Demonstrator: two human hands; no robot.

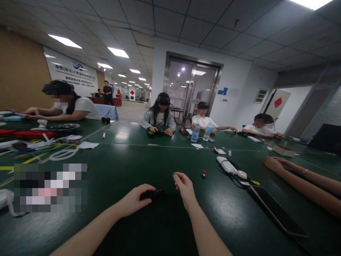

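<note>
My left hand (135, 201) lies on the dark green table (128, 163) with thumb and fingers closed round a small black object (158, 193). Its far end sticks out to the right, and its exact kind is too dark to make out. To the right of it, my right hand (184, 188) is raised a little with thumb and forefinger pinched together. A tiny dark speck shows at those fingertips, too small to name. Beyond my right hand a small red and black piece (204, 174) rests on the table, touched by neither hand.
At right lie a white power strip (226, 165), a tablet-like dark slab (277, 209) and another person's forearms (301, 174). Cables (62, 154) clutter the left side. Two water bottles (195, 133) stand farther back, near several seated people.
</note>
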